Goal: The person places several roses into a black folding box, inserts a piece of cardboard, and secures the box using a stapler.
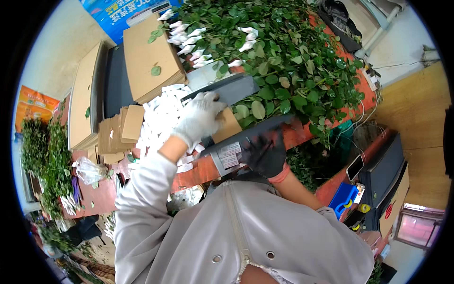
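Observation:
My left hand (202,115), in a white knitted glove, has its fingers bent over a small brown cardboard piece (228,126); its grip is unclear. This piece lies between the raised grey flap (236,89) and a long dark flap (255,131). My right hand (266,152), in a black glove, is at the near edge of the dark flap, blurred, and whether it grips it cannot be told. Close to its left lies a grey strip with printed labels (230,156). Many white sleeves (159,117) are heaped left of my left hand.
Leafy flower stems (291,67) with white-covered heads (188,39) cover the red table's far side. Stacked cardboard sheets (152,56) and small cardboard pieces (115,133) stand left. A phone (355,167), a blue tape dispenser (343,199) and dark boards (383,177) are at the right.

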Demonstrator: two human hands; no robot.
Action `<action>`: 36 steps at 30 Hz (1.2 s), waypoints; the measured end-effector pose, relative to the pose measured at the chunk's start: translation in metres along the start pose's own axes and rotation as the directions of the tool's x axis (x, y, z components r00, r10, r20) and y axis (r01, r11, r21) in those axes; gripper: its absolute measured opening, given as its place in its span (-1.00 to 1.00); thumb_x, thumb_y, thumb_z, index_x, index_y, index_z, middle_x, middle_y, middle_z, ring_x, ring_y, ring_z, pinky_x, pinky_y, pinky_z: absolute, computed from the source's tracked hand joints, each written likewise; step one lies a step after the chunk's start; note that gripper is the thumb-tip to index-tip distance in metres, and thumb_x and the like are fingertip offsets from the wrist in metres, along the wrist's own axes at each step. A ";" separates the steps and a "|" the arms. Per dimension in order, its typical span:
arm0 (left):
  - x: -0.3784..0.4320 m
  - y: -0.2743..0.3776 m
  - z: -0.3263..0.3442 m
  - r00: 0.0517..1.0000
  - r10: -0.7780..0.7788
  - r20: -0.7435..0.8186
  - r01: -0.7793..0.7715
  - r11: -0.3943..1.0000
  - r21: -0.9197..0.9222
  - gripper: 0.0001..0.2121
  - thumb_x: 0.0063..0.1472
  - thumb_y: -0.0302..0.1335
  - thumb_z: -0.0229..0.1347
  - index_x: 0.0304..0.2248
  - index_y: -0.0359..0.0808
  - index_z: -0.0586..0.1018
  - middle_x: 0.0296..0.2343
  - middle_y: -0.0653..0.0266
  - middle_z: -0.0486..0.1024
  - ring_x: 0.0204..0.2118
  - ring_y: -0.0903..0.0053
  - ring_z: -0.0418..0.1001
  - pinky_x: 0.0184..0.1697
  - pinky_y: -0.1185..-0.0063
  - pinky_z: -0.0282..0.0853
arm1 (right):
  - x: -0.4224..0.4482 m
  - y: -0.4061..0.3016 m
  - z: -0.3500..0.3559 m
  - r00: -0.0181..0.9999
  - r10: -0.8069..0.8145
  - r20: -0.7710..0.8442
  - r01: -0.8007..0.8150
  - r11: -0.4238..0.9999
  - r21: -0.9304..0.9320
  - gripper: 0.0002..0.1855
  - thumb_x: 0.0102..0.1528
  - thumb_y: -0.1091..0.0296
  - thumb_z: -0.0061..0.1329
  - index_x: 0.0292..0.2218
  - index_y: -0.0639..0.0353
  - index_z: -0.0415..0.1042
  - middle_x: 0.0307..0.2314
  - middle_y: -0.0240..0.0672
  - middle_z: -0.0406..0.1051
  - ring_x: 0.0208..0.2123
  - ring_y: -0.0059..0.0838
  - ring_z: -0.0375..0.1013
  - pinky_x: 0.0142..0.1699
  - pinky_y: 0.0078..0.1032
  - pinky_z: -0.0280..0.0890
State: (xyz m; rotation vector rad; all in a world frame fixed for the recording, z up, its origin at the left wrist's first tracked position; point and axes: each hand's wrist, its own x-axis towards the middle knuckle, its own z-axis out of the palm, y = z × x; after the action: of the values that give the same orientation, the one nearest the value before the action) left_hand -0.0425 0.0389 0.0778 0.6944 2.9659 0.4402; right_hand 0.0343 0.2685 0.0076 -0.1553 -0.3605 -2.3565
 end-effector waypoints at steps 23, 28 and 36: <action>0.008 -0.043 0.015 0.976 -0.079 -0.203 0.069 0.996 -0.058 -0.80 0.10 -0.37 0.03 -0.38 -0.32 0.56 -0.34 0.07 0.50 -0.22 0.17 0.47 -0.13 0.34 0.35 | 0.139 -0.027 0.060 0.996 0.084 -0.025 0.083 -0.996 -0.032 -0.41 -0.01 0.14 0.02 0.03 0.15 0.27 0.01 -0.19 0.27 0.07 -0.18 0.22 0.18 -0.33 0.10; 0.009 -0.026 0.023 0.949 -0.118 -0.291 0.131 0.991 0.023 -0.83 0.13 -0.38 0.00 -0.42 -0.32 0.52 -0.36 0.05 0.48 -0.25 0.22 0.47 -0.18 0.31 0.35 | 0.165 -0.099 -0.004 0.978 0.172 -0.120 0.199 -0.940 0.277 -0.52 0.06 -0.05 -0.11 -0.05 -0.01 0.36 -0.02 -0.31 0.32 0.05 -0.28 0.26 0.12 -0.34 0.15; 0.010 -0.024 0.030 0.904 -0.279 -0.323 0.262 0.960 -0.095 -0.82 0.08 -0.35 0.03 -0.45 -0.30 0.54 -0.45 0.07 0.49 -0.34 0.20 0.48 -0.24 0.32 0.35 | 0.163 -0.104 -0.017 0.975 0.213 0.066 0.184 -0.937 0.298 -0.57 -0.02 -0.04 -0.01 -0.12 -0.15 0.41 -0.08 -0.50 0.35 0.01 -0.39 0.28 0.10 -0.34 0.10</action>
State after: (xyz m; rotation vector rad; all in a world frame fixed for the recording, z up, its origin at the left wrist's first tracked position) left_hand -0.0574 0.0307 0.0426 0.2079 3.2813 0.6651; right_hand -0.1556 0.2278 0.0041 1.2434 -2.5034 0.0440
